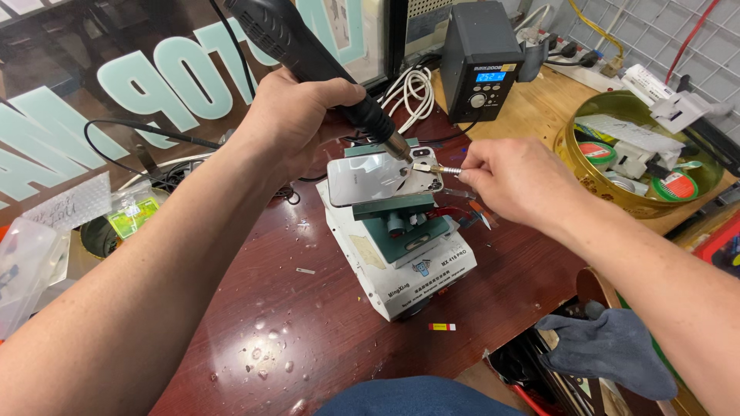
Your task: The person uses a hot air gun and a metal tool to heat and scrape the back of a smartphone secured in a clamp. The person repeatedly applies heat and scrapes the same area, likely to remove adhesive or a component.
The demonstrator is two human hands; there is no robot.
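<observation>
While both hands work over the phone, counts: two hands, one phone, one hot-air handle, one small metal tool, one white fixture.
Left hand (297, 115): fingers wrapped tight around the black hot-air handle (297, 42); nozzle slants down-right, tip just above the phone's right end.
Right hand (512, 181): fingertips pinched narrow on the small metal tool (439, 169); tool lies left-right, tip pointing left at the phone's camera corner.
Phone (374, 177): centre of scene, glossy back up, clamped on the white fixture (416, 281); long axis runs left-right.
Far: grey station box (482, 62) with lit display.
Right: gold round tin (601, 185).
</observation>
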